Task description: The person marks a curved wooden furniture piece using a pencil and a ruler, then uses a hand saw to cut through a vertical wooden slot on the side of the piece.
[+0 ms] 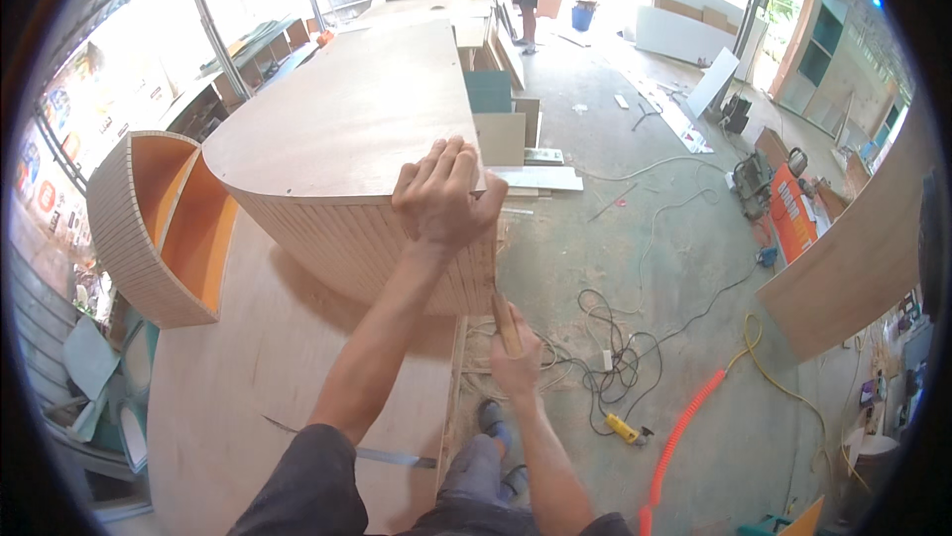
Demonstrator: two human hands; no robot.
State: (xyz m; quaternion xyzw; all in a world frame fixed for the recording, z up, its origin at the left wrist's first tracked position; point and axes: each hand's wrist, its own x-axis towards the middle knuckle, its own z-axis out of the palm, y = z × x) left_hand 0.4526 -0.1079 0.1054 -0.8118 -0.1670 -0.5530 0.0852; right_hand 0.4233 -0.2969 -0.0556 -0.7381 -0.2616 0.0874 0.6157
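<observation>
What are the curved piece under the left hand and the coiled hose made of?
The curved piece looks like bare plywood, maybe veneered board: pale, matt top, narrow strips down its side. The coiled hose is probably smooth plastic: bright, even orange-red in tight loops.

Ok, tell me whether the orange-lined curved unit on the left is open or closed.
Open: no cover hides the curved unit's front, so its orange interior and inner divider show.
</observation>
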